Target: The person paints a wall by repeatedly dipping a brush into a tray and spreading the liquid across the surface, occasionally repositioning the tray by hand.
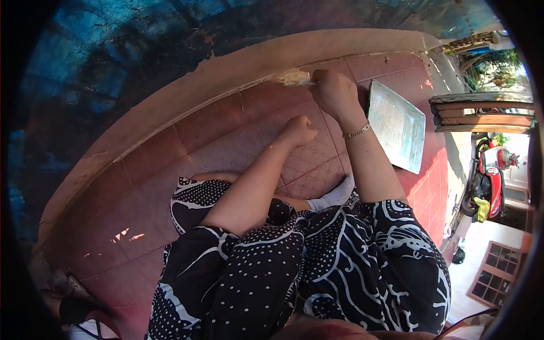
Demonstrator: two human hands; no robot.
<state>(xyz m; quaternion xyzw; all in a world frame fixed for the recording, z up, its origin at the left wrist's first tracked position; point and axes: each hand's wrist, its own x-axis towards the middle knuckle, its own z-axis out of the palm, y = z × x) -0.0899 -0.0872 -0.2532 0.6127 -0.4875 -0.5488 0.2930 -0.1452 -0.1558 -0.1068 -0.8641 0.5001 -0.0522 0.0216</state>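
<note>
My right hand (335, 92) is closed around the handle of a paintbrush (293, 77), whose pale bristles press against the tan skirting (226, 71) at the foot of the blue wall (113, 51). My left hand (300, 130) is curled into a loose fist, resting knuckles-down on the red tiled floor (226, 141) a little nearer to me than the brush. It holds nothing. A bracelet circles my right wrist. I sit on the floor in black-and-white patterned trousers with a white sock showing.
A rectangular metal tray (396, 124) lies on the tiles just right of my right hand. Stacked wooden boards (481, 113) and a red motorbike (490, 175) stand further right. A window frame (493, 272) is at the lower right.
</note>
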